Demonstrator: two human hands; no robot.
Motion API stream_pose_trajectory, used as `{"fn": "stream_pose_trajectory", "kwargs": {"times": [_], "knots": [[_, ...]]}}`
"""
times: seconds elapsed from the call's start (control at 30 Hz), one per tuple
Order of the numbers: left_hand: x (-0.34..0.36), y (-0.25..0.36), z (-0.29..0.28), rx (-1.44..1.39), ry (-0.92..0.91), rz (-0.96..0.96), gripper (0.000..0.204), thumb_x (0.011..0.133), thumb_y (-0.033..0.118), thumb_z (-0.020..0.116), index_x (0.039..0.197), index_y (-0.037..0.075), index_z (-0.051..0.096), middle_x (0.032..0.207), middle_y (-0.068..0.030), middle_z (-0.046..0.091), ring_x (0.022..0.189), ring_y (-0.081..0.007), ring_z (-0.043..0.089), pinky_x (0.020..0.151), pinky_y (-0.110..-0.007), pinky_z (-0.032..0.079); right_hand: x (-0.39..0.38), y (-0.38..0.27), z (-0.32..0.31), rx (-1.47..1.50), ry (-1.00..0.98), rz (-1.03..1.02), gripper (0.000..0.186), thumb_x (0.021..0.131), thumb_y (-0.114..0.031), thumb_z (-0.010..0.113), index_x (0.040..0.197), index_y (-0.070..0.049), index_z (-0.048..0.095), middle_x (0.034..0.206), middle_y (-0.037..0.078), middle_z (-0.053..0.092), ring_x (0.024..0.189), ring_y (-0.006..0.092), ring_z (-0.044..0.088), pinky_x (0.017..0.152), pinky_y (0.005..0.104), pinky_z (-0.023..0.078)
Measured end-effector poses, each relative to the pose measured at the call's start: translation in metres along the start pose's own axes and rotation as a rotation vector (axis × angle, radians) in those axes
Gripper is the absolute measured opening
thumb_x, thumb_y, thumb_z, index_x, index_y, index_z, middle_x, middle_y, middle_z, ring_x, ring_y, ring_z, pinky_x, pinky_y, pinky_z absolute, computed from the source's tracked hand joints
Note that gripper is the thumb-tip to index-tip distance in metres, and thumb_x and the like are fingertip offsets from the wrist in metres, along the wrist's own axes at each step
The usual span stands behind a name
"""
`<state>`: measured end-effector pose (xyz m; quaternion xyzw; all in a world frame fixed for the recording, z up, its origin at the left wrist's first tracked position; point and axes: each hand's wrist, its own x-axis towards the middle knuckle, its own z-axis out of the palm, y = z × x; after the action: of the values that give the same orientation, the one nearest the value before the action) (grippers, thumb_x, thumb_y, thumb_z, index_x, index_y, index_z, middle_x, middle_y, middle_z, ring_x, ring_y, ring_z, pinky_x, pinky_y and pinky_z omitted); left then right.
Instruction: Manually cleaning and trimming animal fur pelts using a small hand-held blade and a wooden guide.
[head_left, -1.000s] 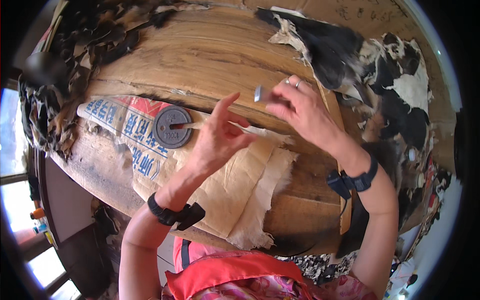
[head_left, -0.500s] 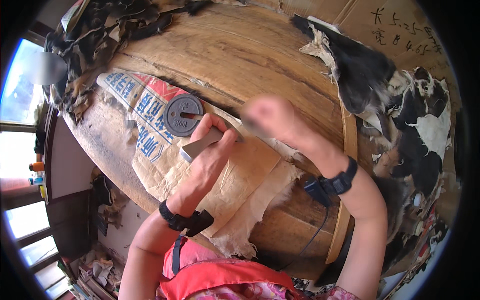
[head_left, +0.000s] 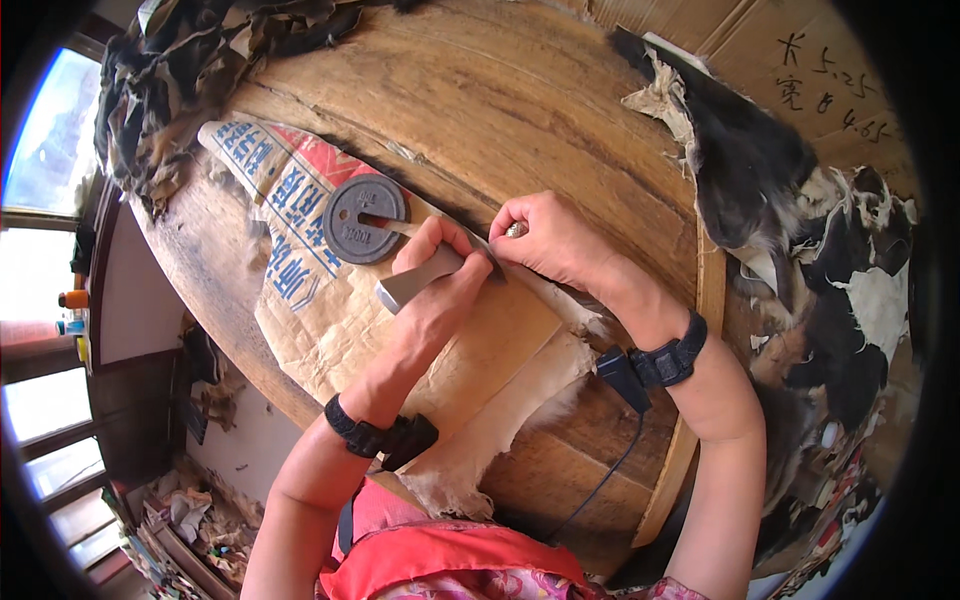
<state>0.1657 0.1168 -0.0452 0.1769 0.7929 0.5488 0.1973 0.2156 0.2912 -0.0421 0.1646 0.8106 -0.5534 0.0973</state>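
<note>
A brown paper pattern sheet (head_left: 480, 345) with blue and red print lies over a piece of pale hide (head_left: 470, 440), whose edge shows below it. On the paper sits a round dark slotted weight (head_left: 366, 220). My left hand (head_left: 440, 280) is closed round a flat grey metal piece (head_left: 415, 281), one broad end jutting out beside the weight; its exact kind is unclear. My right hand (head_left: 555, 240) pinches at the paper's far edge, close to the left fingertips. A gold-coloured thimble or ring (head_left: 517, 229) shows on one of its fingers. What the right fingertips hold is hidden.
Everything rests on a curved wooden board (head_left: 520, 90) with a raised strip (head_left: 711, 290) at right. Black-and-white fur scraps (head_left: 745, 170) lie beyond the strip, and more dark scraps (head_left: 150, 110) at far left. Thread spools (head_left: 73, 299) stand by the window.
My right hand has come down from above the board to the paper's edge, meeting the left fingertips. The left hand keeps its hold on the grey metal piece; the view has shifted slightly.
</note>
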Motion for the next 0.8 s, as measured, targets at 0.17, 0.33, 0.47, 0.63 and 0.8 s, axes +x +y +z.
{"fn": "stream_pose_trajectory", "kwargs": {"times": [0.17, 0.33, 0.47, 0.63, 0.8], "knots": [[0.004, -0.003, 0.008, -0.004, 0.074, -0.05, 0.016, 0.082, 0.006, 0.069, 0.081, 0.005, 0.053, 0.072, -0.0013, 0.057, 0.063, -0.008, 0.054, 0.054, -0.025, 0.048, -0.003, -0.01, 0.002, -0.176, 0.031, -0.093, 0.011, 0.082, -0.011, 0.067, 0.09, -0.003, 0.069, 0.071, 0.01, 0.068, 0.063, 0.0146, 0.063, 0.061, 0.0315, 0.051], [0.0, 0.015, 0.015, -0.195, 0.172, -0.138, 0.017, 0.088, 0.007, 0.07, 0.085, 0.004, 0.054, 0.074, -0.0035, 0.06, 0.062, -0.0092, 0.059, 0.052, -0.025, 0.051, -0.004, 0.0, 0.005, -0.193, 0.08, -0.231, 0.017, 0.078, -0.017, 0.068, 0.089, -0.004, 0.068, 0.08, 0.019, 0.07, 0.075, 0.034, 0.069, 0.069, 0.042, 0.054], [0.001, 0.014, 0.015, -0.287, 0.16, -0.162, 0.015, 0.092, 0.006, 0.067, 0.089, 0.003, 0.053, 0.077, -0.0057, 0.062, 0.064, -0.0111, 0.066, 0.052, -0.023, 0.056, -0.007, 0.004, 0.003, -0.121, 0.06, -0.276, 0.014, 0.081, -0.014, 0.065, 0.09, -0.003, 0.067, 0.081, 0.02, 0.069, 0.079, 0.0367, 0.069, 0.071, 0.0443, 0.053], [0.0, 0.016, 0.016, -0.287, 0.167, -0.172, 0.015, 0.091, 0.002, 0.067, 0.089, 0.003, 0.052, 0.076, -0.0055, 0.061, 0.06, -0.011, 0.064, 0.054, -0.024, 0.057, -0.003, 0.003, 0.003, -0.188, 0.078, -0.362, 0.012, 0.085, -0.011, 0.062, 0.091, -0.002, 0.066, 0.081, 0.021, 0.068, 0.08, 0.0386, 0.068, 0.071, 0.0453, 0.053], [-0.003, 0.011, 0.017, -0.293, 0.13, -0.183, 0.011, 0.088, -0.002, 0.064, 0.089, 0.002, 0.054, 0.077, -0.0068, 0.063, 0.06, -0.0122, 0.065, 0.054, -0.024, 0.057, -0.006, 0.01, 0.009, -0.255, 0.158, -0.495, 0.012, 0.088, -0.01, 0.061, 0.097, -0.001, 0.062, 0.083, 0.019, 0.066, 0.076, 0.0314, 0.065, 0.068, 0.0385, 0.05]]}}
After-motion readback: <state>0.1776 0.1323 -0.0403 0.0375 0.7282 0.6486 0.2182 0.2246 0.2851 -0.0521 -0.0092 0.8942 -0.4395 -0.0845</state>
